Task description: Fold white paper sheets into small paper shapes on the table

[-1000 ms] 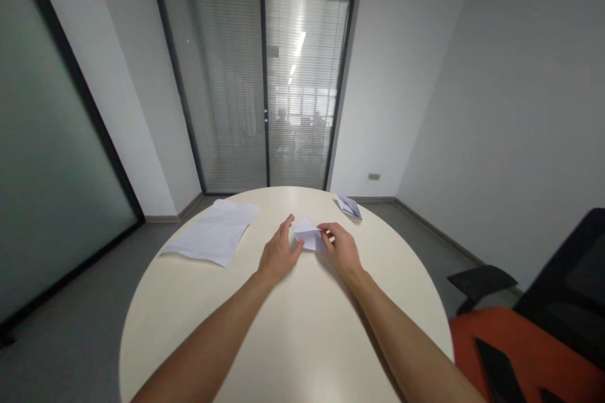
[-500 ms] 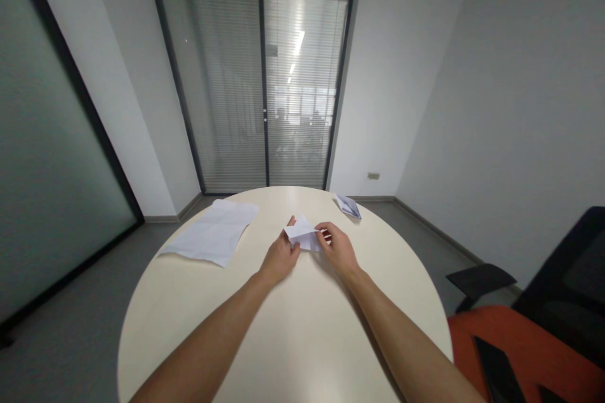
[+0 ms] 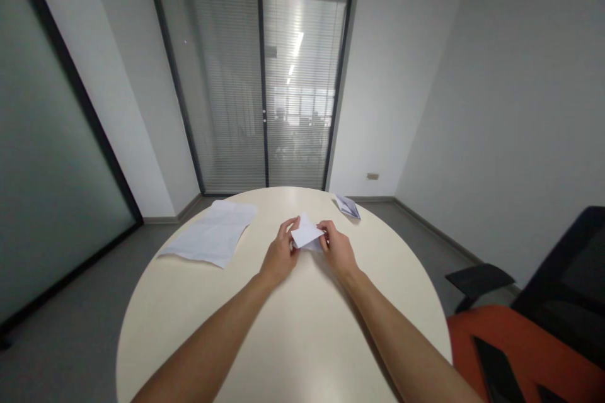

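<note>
A small folded piece of white paper point(image 3: 307, 234) is between my two hands, just over the far middle of the round table. My left hand point(image 3: 280, 255) grips its left side, with the fingers behind the paper. At the right edge, my right hand point(image 3: 338, 247) pinches the paper between thumb and fingers. One flap stands up at the far side, and another lies across the front. Parts of the fingertips are hidden by the paper.
Sheets of white paper point(image 3: 212, 233) lie at the table's left side. A folded paper point(image 3: 348, 206) rests near the far right edge of the cream table point(image 3: 288, 346). An orange chair point(image 3: 501, 340) with black armrests stands at the right.
The front flap of the folded paper has turned and now shows a broader face toward me. The left thumb has moved behind the paper. Both hands stay at about the same place.
</note>
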Demonstrator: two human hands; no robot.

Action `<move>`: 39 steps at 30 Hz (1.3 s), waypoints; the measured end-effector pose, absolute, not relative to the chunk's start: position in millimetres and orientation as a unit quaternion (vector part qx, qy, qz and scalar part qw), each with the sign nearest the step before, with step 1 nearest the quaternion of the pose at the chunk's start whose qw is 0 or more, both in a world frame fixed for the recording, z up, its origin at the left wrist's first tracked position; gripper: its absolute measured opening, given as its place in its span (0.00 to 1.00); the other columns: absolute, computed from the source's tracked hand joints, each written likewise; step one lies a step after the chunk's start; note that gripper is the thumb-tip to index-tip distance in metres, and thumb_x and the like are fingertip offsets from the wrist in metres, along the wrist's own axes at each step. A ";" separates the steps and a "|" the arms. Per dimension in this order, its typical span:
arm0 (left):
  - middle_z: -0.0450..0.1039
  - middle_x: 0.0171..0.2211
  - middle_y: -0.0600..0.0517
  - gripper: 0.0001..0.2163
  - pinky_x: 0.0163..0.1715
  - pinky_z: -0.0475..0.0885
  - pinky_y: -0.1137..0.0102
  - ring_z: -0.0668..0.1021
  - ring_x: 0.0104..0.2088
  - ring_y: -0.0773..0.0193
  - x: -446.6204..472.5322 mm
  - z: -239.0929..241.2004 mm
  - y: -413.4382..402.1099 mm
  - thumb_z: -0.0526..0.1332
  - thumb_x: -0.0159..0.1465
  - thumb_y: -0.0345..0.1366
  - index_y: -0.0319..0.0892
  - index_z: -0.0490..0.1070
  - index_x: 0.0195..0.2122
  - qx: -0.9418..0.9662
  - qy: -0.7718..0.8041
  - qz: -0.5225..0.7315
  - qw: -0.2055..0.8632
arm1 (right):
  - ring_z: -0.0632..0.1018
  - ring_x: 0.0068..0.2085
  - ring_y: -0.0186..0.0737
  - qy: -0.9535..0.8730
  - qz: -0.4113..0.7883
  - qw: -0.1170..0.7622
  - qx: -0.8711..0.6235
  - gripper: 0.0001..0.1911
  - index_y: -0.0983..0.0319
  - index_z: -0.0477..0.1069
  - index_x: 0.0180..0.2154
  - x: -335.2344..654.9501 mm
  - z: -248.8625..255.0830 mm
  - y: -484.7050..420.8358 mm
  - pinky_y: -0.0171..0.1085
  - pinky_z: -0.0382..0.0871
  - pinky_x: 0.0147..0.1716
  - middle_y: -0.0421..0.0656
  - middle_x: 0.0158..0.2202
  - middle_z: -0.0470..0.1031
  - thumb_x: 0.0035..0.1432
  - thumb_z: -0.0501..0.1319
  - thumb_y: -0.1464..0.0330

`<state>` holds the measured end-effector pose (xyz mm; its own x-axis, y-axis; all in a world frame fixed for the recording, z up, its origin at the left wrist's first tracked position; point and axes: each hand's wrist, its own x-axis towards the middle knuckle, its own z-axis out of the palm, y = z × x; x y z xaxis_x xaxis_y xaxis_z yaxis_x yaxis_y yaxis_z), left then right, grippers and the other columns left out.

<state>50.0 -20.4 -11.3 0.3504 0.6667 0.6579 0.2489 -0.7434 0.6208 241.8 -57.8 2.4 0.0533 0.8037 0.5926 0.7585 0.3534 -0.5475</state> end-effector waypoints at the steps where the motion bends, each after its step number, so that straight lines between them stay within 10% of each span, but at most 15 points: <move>1: 0.59 0.65 0.45 0.38 0.56 0.71 0.62 0.72 0.58 0.55 49.7 -10.1 -20.8 0.57 0.57 0.20 0.50 0.54 0.69 0.793 0.300 0.491 0.201 | 0.79 0.33 0.41 -0.686 0.019 0.455 -0.568 0.13 0.56 0.67 0.49 242.3 3.4 -58.3 0.36 0.69 0.35 0.42 0.37 0.79 0.63 0.52 0.69; 12: 0.60 0.65 0.44 0.40 0.33 0.74 0.73 0.76 0.47 0.62 48.6 -21.1 -12.6 0.57 0.56 0.22 0.50 0.50 0.70 0.776 0.253 0.462 0.346 | 0.77 0.49 0.43 -0.733 0.006 0.466 -0.495 0.25 0.57 0.72 0.51 242.7 17.3 -65.1 0.40 0.69 0.47 0.45 0.49 0.78 0.55 0.51 0.78; 23: 0.79 0.44 0.41 0.20 0.20 0.68 0.76 0.81 0.38 0.58 43.8 -3.0 1.0 0.62 0.60 0.51 0.39 0.77 0.44 0.576 0.400 0.489 0.519 | 0.79 0.49 0.43 -0.814 0.063 0.372 -0.442 0.20 0.57 0.75 0.51 252.4 25.7 -70.0 0.42 0.71 0.51 0.45 0.49 0.80 0.62 0.52 0.74; 39: 0.79 0.33 0.47 0.11 0.22 0.66 0.77 0.79 0.30 0.65 36.8 0.0 3.7 0.68 0.51 0.40 0.38 0.75 0.33 0.455 0.432 0.450 0.635 | 0.78 0.56 0.47 -0.824 0.100 0.347 -0.437 0.24 0.49 0.75 0.55 250.1 23.7 -70.6 0.49 0.70 0.58 0.39 0.57 0.75 0.61 0.57 0.75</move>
<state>36.8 3.7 0.0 0.2220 0.9649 -0.1402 -0.1776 0.1814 0.9672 250.1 -70.6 23.7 -0.3765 0.7899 0.4840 0.6509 0.5973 -0.4686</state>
